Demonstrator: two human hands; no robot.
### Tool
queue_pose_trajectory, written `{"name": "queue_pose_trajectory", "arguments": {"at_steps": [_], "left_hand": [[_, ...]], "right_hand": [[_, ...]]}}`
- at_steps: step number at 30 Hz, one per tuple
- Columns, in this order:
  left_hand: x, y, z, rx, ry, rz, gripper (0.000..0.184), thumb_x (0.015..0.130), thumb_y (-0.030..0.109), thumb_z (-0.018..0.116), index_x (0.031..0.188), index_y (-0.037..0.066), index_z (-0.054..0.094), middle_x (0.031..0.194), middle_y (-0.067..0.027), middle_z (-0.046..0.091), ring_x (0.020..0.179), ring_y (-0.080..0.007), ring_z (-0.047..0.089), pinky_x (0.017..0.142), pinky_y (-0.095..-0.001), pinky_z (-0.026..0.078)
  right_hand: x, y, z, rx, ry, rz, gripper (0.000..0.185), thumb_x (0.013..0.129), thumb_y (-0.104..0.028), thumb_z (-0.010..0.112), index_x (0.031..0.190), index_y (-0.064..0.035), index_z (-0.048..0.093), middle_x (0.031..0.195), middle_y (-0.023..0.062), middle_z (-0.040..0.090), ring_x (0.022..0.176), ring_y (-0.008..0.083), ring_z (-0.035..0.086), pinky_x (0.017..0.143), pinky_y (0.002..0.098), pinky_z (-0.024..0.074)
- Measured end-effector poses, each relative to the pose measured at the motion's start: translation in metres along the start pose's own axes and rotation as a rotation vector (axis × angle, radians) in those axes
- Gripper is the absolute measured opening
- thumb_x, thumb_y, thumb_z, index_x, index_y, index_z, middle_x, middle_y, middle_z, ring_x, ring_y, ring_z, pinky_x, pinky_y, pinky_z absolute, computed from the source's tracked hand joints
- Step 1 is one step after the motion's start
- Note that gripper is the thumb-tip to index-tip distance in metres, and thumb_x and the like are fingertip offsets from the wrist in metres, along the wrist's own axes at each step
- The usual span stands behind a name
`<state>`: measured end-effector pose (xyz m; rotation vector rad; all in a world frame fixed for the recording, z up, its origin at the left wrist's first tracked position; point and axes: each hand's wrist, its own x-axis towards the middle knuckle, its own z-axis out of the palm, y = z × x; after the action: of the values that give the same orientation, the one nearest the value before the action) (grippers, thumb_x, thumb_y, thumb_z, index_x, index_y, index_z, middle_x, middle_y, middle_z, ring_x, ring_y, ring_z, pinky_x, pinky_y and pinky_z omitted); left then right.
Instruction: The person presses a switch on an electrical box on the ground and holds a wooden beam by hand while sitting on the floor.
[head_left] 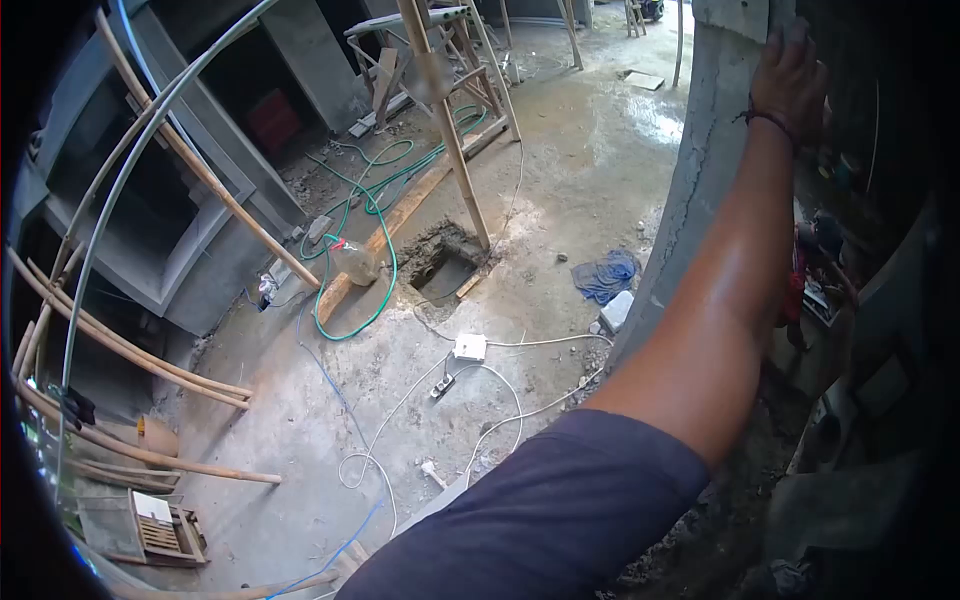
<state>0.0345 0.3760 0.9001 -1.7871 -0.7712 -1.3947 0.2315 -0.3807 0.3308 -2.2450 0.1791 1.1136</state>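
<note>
My right arm reaches up across the right side of the view, in a dark short sleeve, with a thin dark band at the wrist. At the upper right, my right hand (790, 85) rests against the edge of a grey concrete column (715, 105). Its fingers point upward, somewhat apart, and no tool shows in it. A crack runs down the column's face. My left hand is out of view.
Below lie a square pit (445, 275), a wooden plank (410, 205), a green hose (395, 270), a white box (470, 347) with cables and a blue cloth (605, 275). Bamboo poles (215, 185) stand left; a scaffold (480, 70) stands behind. A person (797, 285) is partly visible right.
</note>
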Motion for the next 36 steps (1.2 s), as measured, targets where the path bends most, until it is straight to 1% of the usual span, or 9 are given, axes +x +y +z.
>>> {"name": "queue_pose_trajectory", "arguments": {"at_steps": [5,8,10,11,12,16,23,27,36], "left_hand": [[-0.002,-0.004,-0.005,-0.012,-0.002,0.018,0.037,0.076,0.038,0.065,0.100,0.011,0.063,0.129,-0.0151,0.052,0.136,-0.0311,0.034,0.112,-0.0526,0.023],[-0.003,0.008,-0.015,-0.011,0.002,0.052,0.034,0.077,0.037,0.065,0.098,0.010,0.062,0.128,-0.0153,0.052,0.136,-0.0301,0.034,0.111,-0.0525,0.023],[-0.003,-0.007,-0.024,0.107,0.024,0.055,0.033,0.077,0.035,0.066,0.097,0.010,0.062,0.127,-0.0154,0.052,0.136,-0.0295,0.034,0.111,-0.0524,0.024],[-0.002,-0.021,-0.004,0.022,-0.164,0.054,0.059,0.073,0.041,0.063,0.116,0.001,0.060,0.139,-0.0213,0.049,0.141,-0.0415,0.025,0.115,-0.0638,0.007],[-0.003,-0.012,-0.007,0.243,-0.070,0.113,0.041,0.076,0.047,0.067,0.105,0.018,0.066,0.128,-0.0030,0.055,0.134,-0.0283,0.038,0.110,-0.0509,0.029],[0.000,-0.015,-0.011,0.391,-0.131,0.118,0.038,0.076,0.052,0.066,0.107,0.029,0.064,0.130,0.0068,0.055,0.136,-0.0216,0.037,0.108,-0.0492,0.031],[0.007,0.008,-0.025,0.575,-0.265,0.058,0.043,0.084,0.055,0.055,0.117,0.028,0.060,0.132,0.0088,0.053,0.137,-0.0172,0.037,0.109,-0.0508,0.029],[0.009,0.018,-0.033,0.641,-0.342,0.034,0.047,0.087,0.059,0.050,0.122,0.028,0.059,0.134,0.0082,0.052,0.139,-0.0162,0.034,0.110,-0.0498,0.026],[0.007,0.021,-0.034,0.697,-0.396,0.023,0.053,0.086,0.063,0.047,0.126,0.029,0.057,0.137,0.0069,0.050,0.140,-0.0160,0.031,0.111,-0.0497,0.022]], "right_hand": [[0.078,-0.003,-0.010,0.101,-0.092,-0.189,0.052,0.077,-0.007,0.061,0.127,-0.0029,0.046,0.092,0.0130,0.061,0.071,0.0255,0.062,0.059,0.0343,0.0531],[-0.078,-0.090,0.033,0.084,-0.110,-0.248,0.044,0.081,-0.011,0.064,0.122,-0.0043,0.051,0.084,0.0047,0.058,0.059,0.0128,0.057,0.050,0.0264,0.0453],[-0.065,-0.046,0.039,0.091,-0.161,-0.298,0.045,0.082,-0.012,0.067,0.123,-0.0011,0.053,0.087,0.0070,0.065,0.067,0.0130,0.061,0.060,0.0287,0.0500],[-0.074,-0.032,0.042,0.048,-0.147,-0.256,0.046,0.082,-0.013,0.068,0.123,0.0008,0.054,0.091,0.0097,0.067,0.069,0.0144,0.063,0.063,0.0300,0.0515],[-0.092,-0.015,0.043,0.006,-0.091,-0.174,0.047,0.082,-0.014,0.069,0.123,0.0008,0.054,0.091,0.0108,0.067,0.069,0.0156,0.064,0.064,0.0300,0.0520],[-0.110,0.085,0.032,0.018,-0.014,0.150,0.053,0.081,-0.018,0.072,0.128,-0.0042,0.051,0.084,0.0057,0.062,0.064,0.0151,0.061,0.053,0.0308,0.0479],[-0.168,0.294,0.015,0.611,0.130,0.599,0.017,0.079,-0.017,0.071,0.074,-0.0100,0.056,0.076,0.0052,0.061,0.059,0.0215,0.061,0.048,0.0375,0.0452],[-0.186,0.315,0.028,0.588,0.073,0.652,0.016,0.080,-0.020,0.070,0.088,-0.0114,0.059,0.077,0.0048,0.060,0.059,0.0212,0.060,0.050,0.0401,0.0460],[-0.132,0.160,0.049,0.334,0.135,0.232,0.047,0.081,-0.020,0.070,0.124,-0.0071,0.054,0.101,0.0095,0.065,0.071,0.0186,0.064,0.056,0.0332,0.0484]]}}
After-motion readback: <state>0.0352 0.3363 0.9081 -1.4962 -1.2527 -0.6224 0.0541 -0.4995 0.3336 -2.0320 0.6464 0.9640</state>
